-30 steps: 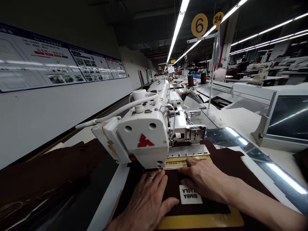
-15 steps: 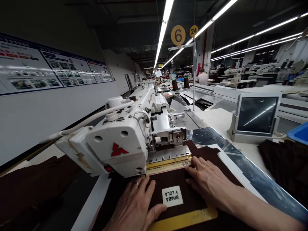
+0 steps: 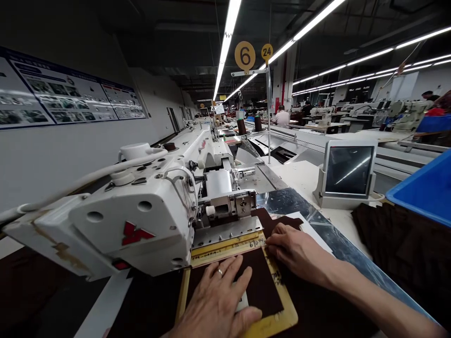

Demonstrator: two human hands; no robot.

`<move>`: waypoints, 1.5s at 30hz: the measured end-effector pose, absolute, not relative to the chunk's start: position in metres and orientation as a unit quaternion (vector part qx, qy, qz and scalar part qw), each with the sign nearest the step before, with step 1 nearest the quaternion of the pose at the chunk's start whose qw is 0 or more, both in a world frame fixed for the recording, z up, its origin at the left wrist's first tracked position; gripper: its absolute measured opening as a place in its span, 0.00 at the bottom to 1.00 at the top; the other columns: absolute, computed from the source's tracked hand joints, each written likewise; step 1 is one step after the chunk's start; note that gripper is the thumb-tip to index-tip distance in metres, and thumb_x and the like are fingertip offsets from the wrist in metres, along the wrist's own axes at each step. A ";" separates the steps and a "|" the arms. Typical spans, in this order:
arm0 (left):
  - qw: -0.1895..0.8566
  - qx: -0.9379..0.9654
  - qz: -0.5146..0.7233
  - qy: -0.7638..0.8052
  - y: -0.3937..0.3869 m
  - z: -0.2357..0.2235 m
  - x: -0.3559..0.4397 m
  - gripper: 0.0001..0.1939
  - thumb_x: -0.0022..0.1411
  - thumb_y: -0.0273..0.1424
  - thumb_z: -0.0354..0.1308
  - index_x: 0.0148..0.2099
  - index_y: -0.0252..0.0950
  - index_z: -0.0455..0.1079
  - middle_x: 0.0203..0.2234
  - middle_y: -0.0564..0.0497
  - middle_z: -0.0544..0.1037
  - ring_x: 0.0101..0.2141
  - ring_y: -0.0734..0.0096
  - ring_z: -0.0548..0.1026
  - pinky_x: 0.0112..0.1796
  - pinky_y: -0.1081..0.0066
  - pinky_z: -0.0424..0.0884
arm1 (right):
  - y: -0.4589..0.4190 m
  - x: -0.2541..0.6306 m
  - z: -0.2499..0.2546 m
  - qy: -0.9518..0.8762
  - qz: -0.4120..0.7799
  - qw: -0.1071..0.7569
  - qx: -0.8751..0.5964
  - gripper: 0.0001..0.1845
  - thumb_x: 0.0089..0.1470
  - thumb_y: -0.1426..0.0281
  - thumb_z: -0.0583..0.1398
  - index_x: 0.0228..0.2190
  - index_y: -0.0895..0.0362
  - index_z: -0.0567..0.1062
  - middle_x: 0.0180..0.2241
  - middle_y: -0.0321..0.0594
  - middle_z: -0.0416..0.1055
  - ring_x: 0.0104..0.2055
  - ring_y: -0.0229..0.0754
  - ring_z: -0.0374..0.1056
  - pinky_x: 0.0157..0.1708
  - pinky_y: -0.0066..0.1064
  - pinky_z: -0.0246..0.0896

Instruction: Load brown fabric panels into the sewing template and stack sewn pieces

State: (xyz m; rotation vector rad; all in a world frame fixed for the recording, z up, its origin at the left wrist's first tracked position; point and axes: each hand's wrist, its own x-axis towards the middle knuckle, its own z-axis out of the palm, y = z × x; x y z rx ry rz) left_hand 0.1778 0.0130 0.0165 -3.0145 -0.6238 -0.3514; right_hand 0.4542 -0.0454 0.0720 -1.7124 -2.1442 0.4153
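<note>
My left hand (image 3: 220, 300) lies flat with fingers spread on the brown fabric (image 3: 266, 277) inside a yellow template frame (image 3: 289, 305). A ring shows on one finger. Beneath that hand a white label (image 3: 243, 302) is mostly covered. At the frame's upper right corner, my right hand (image 3: 299, 251) has its fingers bent and closed together on the brown fabric; the fingertips are partly hidden. Both hands are just in front of the white sewing machine head (image 3: 137, 220) and its metal clamp plate (image 3: 229, 233).
To the right, a screen (image 3: 349, 169) stands on the table beside a pile of dark brown pieces (image 3: 398, 239) and a blue bin (image 3: 426, 188). White sheet material (image 3: 317, 234) lies beyond my right hand. Thread cones (image 3: 241, 126) stand farther back, and a person (image 3: 282, 116) is in the distance.
My left hand has moved right and forward, over the label. The yellow frame's left and right sides now show, where brown fabric covered them. The view has turned right.
</note>
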 end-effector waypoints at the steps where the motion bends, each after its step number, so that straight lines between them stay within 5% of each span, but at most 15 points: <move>1: 0.019 -0.974 -0.111 -0.197 0.013 0.017 0.182 0.32 0.72 0.51 0.54 0.69 0.40 0.65 0.66 0.39 0.67 0.64 0.44 0.67 0.60 0.46 0.67 | -0.046 0.450 0.070 -0.763 0.130 0.177 -0.608 0.14 0.70 0.69 0.51 0.44 0.53 0.77 0.43 0.42 0.69 0.44 0.43 0.68 0.44 0.34 0.65; 12: 0.034 -0.981 -0.085 -0.173 0.010 0.025 0.169 0.35 0.72 0.54 0.52 0.70 0.38 0.63 0.67 0.37 0.65 0.64 0.44 0.67 0.60 0.46 0.68 | -0.048 0.432 0.034 -0.795 0.006 0.103 -0.598 0.17 0.66 0.74 0.52 0.52 0.52 0.73 0.54 0.48 0.68 0.54 0.56 0.64 0.52 0.50 0.62; 18: 0.039 -0.978 -0.049 -0.199 0.002 0.038 0.131 0.39 0.69 0.55 0.57 0.74 0.47 0.54 0.69 0.43 0.61 0.64 0.43 0.66 0.56 0.47 0.72 | -0.050 0.428 0.036 -0.810 -0.013 0.113 -0.576 0.13 0.69 0.72 0.52 0.49 0.53 0.74 0.54 0.47 0.70 0.57 0.54 0.64 0.59 0.53 0.58; 23: 0.044 -0.977 -0.055 -0.202 0.002 0.021 0.125 0.46 0.65 0.56 0.62 0.76 0.46 0.49 0.70 0.41 0.58 0.66 0.41 0.63 0.58 0.44 0.70 | -0.054 0.410 0.043 -0.808 -0.026 0.098 -0.581 0.18 0.69 0.60 0.57 0.52 0.59 0.74 0.56 0.53 0.72 0.59 0.58 0.65 0.57 0.55 0.62; 30: 0.093 -0.976 -0.088 -0.174 0.007 -0.003 0.122 0.49 0.67 0.63 0.50 0.76 0.39 0.47 0.70 0.36 0.58 0.66 0.39 0.63 0.59 0.44 0.67 | -0.063 0.407 0.013 -0.806 -0.137 0.142 -0.558 0.33 0.64 0.44 0.58 0.53 0.59 0.78 0.57 0.51 0.74 0.61 0.61 0.66 0.60 0.57 0.58; 45: -0.026 -0.979 -0.028 -0.201 0.005 0.008 0.123 0.46 0.67 0.63 0.49 0.76 0.41 0.48 0.71 0.36 0.54 0.68 0.35 0.58 0.62 0.38 0.60 | -0.064 0.406 0.005 -0.801 -0.210 0.161 -0.537 0.34 0.63 0.42 0.57 0.50 0.57 0.80 0.53 0.50 0.77 0.56 0.60 0.70 0.58 0.58 0.55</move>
